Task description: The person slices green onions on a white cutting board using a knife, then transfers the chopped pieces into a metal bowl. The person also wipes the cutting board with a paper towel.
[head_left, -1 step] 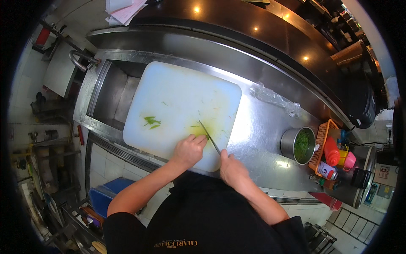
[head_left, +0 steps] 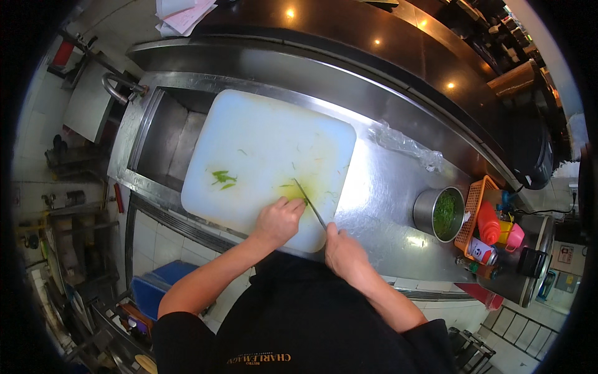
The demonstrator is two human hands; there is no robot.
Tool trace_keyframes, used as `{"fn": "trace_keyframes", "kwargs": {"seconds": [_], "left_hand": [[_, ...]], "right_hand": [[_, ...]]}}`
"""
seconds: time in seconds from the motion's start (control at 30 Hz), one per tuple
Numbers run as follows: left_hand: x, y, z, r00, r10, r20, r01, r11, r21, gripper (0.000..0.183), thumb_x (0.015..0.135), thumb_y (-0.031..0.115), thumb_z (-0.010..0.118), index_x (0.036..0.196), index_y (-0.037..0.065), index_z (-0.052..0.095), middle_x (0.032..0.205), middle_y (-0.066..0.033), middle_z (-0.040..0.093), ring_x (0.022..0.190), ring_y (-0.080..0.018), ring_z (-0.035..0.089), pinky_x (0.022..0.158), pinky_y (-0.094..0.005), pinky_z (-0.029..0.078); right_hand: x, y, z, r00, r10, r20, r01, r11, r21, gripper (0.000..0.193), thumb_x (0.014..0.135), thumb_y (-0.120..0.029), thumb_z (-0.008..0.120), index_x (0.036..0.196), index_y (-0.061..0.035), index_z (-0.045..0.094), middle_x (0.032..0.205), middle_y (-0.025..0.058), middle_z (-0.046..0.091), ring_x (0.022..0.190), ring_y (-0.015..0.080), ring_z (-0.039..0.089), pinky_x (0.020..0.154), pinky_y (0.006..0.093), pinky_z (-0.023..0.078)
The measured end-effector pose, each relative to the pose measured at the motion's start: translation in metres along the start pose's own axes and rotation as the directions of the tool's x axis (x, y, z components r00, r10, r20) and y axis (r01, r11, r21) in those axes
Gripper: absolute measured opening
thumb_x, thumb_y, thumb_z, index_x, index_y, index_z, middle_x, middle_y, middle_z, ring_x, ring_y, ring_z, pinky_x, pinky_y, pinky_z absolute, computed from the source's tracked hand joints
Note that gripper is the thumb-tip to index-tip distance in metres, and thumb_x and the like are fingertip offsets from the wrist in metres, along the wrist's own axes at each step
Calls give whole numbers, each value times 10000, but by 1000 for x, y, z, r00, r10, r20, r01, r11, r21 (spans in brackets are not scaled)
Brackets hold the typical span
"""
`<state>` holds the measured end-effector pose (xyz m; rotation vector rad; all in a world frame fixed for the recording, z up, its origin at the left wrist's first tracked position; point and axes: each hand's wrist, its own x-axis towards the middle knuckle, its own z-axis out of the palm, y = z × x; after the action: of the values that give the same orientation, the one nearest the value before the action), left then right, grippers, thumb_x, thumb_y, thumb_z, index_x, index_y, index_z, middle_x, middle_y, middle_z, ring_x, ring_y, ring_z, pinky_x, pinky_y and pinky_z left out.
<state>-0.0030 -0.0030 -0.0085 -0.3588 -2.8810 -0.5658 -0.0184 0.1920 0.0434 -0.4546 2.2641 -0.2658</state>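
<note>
Knife point(head_left: 310, 203): blade on the white cutting board point(head_left: 261, 143), near its 5 o'clock corner.
Right hand point(head_left: 344, 250): fingers closed around the knife handle.
Left hand point(head_left: 279, 219): fingers curled, pressing greens beside the blade.
Green scraps point(head_left: 222, 179): at 9 o'clock of the blade.
Steel pot point(head_left: 440, 214): at 3 o'clock, holds chopped greens.

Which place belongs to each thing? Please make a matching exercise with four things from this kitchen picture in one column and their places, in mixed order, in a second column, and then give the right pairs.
Things:
1. knife
2. green scraps
3. metal pot of chopped greens
4. red squeeze bottle

Places:
A. in the orange basket
B. on the steel counter, right of the cutting board
C. in the right hand, blade on the board beside the left hand
D. alone on the left part of the board

Pairs: 1-C, 2-D, 3-B, 4-A
</note>
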Motion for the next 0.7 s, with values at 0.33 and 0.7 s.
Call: {"fn": "trace_keyframes", "kwargs": {"seconds": [0.33,0.7], "left_hand": [[10,-8,1,1000,-10,15,10,1000,-23,158,783,79,652,897,68,762,983,-30,733,715,-224,653,605,-345,577],[9,-5,0,997,-72,30,74,995,-70,132,802,73,681,911,69,755,1000,-49,731,726,-266,665,654,-361,579]], "right_hand": [[0,0,0,996,-42,-80,47,997,65,167,976,-95,416,1125,-23,397,1063,332,571,853,529,636,757,584,520],[2,-2,4,985,-62,-158,82,989,122,236,924,-51,481,1135,-15,381,1030,333,569,826,528,635,712,583,517]]}}
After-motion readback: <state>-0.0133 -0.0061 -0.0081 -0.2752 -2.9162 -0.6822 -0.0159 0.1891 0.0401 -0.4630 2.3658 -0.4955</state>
